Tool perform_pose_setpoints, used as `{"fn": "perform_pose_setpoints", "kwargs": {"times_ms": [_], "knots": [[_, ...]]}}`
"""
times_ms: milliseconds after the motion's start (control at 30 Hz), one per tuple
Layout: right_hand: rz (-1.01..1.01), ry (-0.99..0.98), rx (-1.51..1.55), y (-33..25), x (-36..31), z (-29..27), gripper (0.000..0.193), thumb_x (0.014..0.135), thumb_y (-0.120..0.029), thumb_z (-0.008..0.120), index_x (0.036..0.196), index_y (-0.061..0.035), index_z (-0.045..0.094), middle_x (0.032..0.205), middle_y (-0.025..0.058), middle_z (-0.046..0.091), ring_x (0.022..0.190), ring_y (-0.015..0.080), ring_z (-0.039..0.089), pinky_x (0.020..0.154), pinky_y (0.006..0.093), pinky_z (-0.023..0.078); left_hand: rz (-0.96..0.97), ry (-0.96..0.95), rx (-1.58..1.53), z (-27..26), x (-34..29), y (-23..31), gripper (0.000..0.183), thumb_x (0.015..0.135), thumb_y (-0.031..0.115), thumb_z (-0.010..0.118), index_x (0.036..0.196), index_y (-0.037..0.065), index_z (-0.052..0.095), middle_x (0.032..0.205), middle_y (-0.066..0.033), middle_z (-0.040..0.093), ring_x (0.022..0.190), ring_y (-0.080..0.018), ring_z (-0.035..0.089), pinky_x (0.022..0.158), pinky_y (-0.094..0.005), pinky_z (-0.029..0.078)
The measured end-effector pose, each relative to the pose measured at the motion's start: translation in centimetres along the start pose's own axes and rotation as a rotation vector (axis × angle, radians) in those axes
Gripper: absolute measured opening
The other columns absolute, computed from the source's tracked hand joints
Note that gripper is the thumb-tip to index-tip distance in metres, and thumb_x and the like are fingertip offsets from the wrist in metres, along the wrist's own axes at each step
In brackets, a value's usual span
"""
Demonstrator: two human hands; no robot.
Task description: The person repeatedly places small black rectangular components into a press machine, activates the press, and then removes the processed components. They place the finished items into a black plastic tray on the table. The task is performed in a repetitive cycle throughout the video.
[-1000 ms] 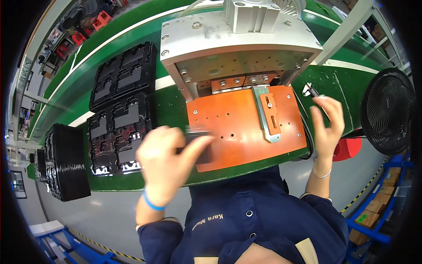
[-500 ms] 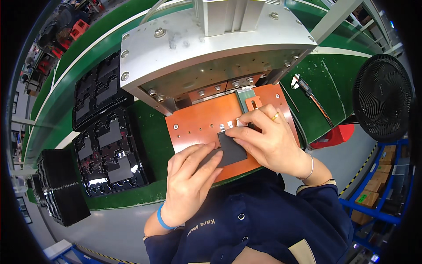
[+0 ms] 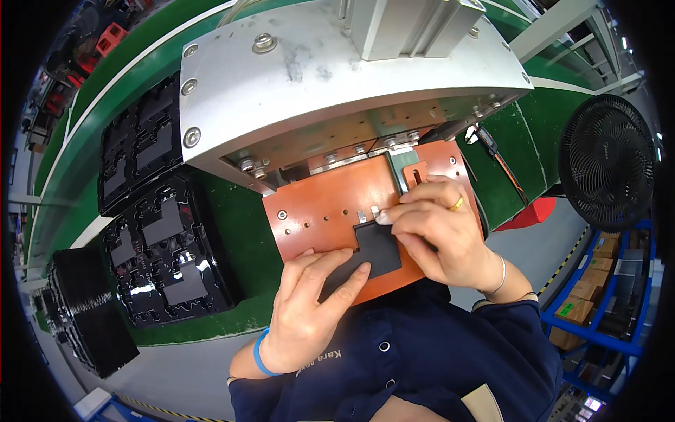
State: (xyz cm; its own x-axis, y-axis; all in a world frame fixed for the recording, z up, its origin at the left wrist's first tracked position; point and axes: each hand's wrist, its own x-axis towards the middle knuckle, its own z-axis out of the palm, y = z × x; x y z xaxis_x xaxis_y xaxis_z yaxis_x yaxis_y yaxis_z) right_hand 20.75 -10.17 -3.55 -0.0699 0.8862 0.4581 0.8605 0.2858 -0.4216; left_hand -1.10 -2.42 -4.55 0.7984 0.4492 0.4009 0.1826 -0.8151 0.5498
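A flat dark grey L-shaped battery cell [image 3: 380, 247] with small silver tabs [image 3: 362, 216] along its far edge lies on an orange fixture plate [image 3: 309, 202]. My left hand [image 3: 309, 302] holds the cell's left part, its thumb and fingers resting on the surface with the notch between them. At the far right corner of the cell, by the tabs, the fingers of my right hand [image 3: 439, 228] are pinched together. They cover that corner and part of the tabs. Just beyond the right hand is a slotted orange block [image 3: 413, 173] beside a green strip [image 3: 396, 171].
A metal press frame [image 3: 337, 84] overhangs the plate's far side. Black trays [image 3: 169, 246] with grey pieces lie left, near a stack of black trays [image 3: 91, 309]. Calipers [image 3: 500, 163] and a black fan [image 3: 601, 162] are on the right. Blue shelving [image 3: 598, 295] holds cartons.
The view has shifted slightly, bringing the press nearer. My right fingertips have drawn back from the tabs toward the cell's corner. My left hand stays on the cell, its thumb a little farther right.
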Motion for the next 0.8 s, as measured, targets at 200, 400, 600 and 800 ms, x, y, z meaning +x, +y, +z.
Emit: {"fn": "perform_pose_setpoints", "kwargs": {"times_ms": [200,400,600,800], "knots": [[0.051,0.0,-0.141,-0.6,1.3,0.2,0.027,0.075,0.001,0.066,0.101,-0.0068,0.064,0.107,0.0052,0.066,0.099,0.0257,0.058,0.096,0.0427,0.041,0.018,-0.043,-0.001,-0.2,0.2,-0.2,0.043,0.063,0.002,0.067,0.106,0.007,0.073,0.114,-0.0136,0.059,0.099,-0.0301,0.053,0.089,-0.0407,0.049],[0.114,0.16,0.003,0.5,-0.9,-1.1,0.03,0.07,0.003,0.072,0.099,-0.0048,0.066,0.109,0.0089,0.066,0.092,0.0272,0.059,0.083,0.036,0.047,0.032,-0.126,-0.068,-0.9,1.1,-0.5,0.044,0.064,-0.001,0.066,0.108,0.006,0.071,0.114,-0.0136,0.058,0.1,-0.0313,0.052,0.09,-0.0414,0.048],[0.125,0.142,0.072,0.4,-2.0,-1.3,0.027,0.068,-0.007,0.078,0.094,-0.006,0.067,0.106,0.0084,0.065,0.09,0.026,0.059,0.08,0.0352,0.047,0.04,-0.079,0.019,-0.8,3.5,-1.7,0.043,0.065,-0.003,0.07,0.107,0.005,0.071,0.113,-0.0142,0.058,0.1,-0.0323,0.053,0.09,-0.0424,0.048],[0.116,0.093,0.105,0.5,-1.9,-1.2,0.03,0.067,-0.01,0.08,0.094,-0.0073,0.068,0.108,0.0075,0.065,0.09,0.0249,0.058,0.075,0.0338,0.048,0.0,-0.075,0.019,-0.4,4.9,-2.1,0.04,0.068,-0.002,0.072,0.108,0.005,0.071,0.112,-0.0131,0.058,0.103,-0.0316,0.053,0.092,-0.0427,0.046]]}}
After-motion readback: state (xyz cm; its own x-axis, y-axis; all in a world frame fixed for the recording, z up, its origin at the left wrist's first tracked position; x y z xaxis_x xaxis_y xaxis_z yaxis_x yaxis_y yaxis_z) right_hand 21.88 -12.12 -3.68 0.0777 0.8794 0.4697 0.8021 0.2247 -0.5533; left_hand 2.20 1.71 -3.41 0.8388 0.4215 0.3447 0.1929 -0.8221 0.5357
